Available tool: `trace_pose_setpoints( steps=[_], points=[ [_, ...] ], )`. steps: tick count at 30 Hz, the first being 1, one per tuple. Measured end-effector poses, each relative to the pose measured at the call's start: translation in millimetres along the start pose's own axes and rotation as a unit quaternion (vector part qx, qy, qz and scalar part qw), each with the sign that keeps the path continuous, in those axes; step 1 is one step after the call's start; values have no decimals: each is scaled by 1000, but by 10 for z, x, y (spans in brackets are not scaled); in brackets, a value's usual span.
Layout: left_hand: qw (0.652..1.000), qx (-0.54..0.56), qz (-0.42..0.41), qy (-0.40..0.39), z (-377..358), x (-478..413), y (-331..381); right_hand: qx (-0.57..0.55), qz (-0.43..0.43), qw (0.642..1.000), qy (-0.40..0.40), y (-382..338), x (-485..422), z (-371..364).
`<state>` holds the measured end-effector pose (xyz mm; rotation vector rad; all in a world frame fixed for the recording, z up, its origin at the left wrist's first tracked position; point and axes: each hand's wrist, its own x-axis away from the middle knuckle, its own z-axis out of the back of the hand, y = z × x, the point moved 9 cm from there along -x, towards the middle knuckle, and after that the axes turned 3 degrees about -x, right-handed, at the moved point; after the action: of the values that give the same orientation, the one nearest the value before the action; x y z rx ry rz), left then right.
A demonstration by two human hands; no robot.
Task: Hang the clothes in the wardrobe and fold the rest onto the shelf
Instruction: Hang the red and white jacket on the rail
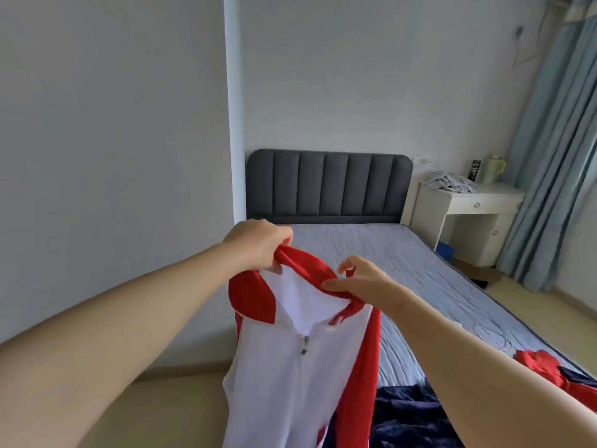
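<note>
Head view: both bare arms reach forward and hold a jacket (290,367) up in the air, over the near left edge of the bed (403,253). The jacket is white with red shoulders, sleeves and collar, its front faces the camera, and the zip (305,345) is closed nearly to the top. The left hand (258,244) has its fingers curled tight round the left side of the collar, bunching the cloth. The right hand (361,279) pinches the right side of the collar between thumb and bent fingers. The body hangs straight down from the two grips, and the lower part runs out of view.

On the mattress below lies a dark blue garment (410,415) and, further right, a red one (542,367). Beyond stands a grey padded headboard (326,185). Just beside it a white desk (478,202) carries crumpled cloth (452,184) and a pale jug (494,169). A blue curtain (555,156) hangs at the right.
</note>
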<state>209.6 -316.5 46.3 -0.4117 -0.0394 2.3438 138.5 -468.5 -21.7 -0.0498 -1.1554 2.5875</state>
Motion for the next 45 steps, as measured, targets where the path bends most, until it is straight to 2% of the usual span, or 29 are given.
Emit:
trace_pose_setpoints(
  steps=[2,4,6,8,10,13,15,17,18,19,21,22,24,27,28,30,32,35,37,40,45],
  points=[
    [997,-72,22,-28,-144,129,-171,162,28,986,-33,-35,-72,-291],
    [992,-92,85,-15,-228,292,-419,230,69,969,-65,-178,-104,-599],
    [983,-83,161,-17,-321,518,-692,242,95,964,-61,-352,-147,-798],
    [969,-52,239,-19,-403,825,-993,207,107,971,-45,-514,-210,-948],
    [942,30,334,-21,-499,1172,-1340,155,119,980,-42,-670,-262,-1130],
    [854,199,480,16,-658,1716,-1777,94,147,984,-47,-964,-295,-1492],
    [764,329,551,59,-806,2042,-1981,57,152,985,-53,-1142,-281,-1732],
    [666,458,579,106,-914,2329,-2123,25,152,986,-64,-1322,-254,-1977],
    [634,493,583,125,-921,2484,-2212,7,152,986,-72,-1428,-234,-2109],
    [617,507,586,139,-902,2628,-2304,-12,151,985,-78,-1535,-212,-2219],
    [610,500,593,160,-813,2960,-2546,-37,159,983,-88,-1816,-153,-2481],
    [619,488,592,166,-749,3103,-2665,-46,164,981,-89,-1962,-120,-2597],
    [666,426,589,168,-571,3448,-2946,-72,174,978,-93,-2299,-19,-2887],
    [777,234,573,112,-227,3998,-3387,-117,183,971,-96,-2835,166,-3375],
    [794,187,570,99,-138,4170,-3519,-124,191,969,-98,-3012,236,-3531],
    [790,143,589,96,-7,4598,-3829,-135,213,961,-112,-3411,409,-3914],
    [746,162,635,120,52,5044,-4126,-157,225,953,-131,-3777,598,-4279],
    [596,331,700,215,20,5784,-4529,-197,221,937,-185,-4319,945,-4944],
    [519,416,704,249,-8,6148,-4679,-214,218,926,-221,-4604,1137,-5321],
    [457,439,720,284,53,6733,-4920,-227,231,908,-267,-5047,1411,-5864],
    [402,375,750,368,274,7636,-5275,-244,262,882,-307,-5711,1823,-6607]
  ],
)
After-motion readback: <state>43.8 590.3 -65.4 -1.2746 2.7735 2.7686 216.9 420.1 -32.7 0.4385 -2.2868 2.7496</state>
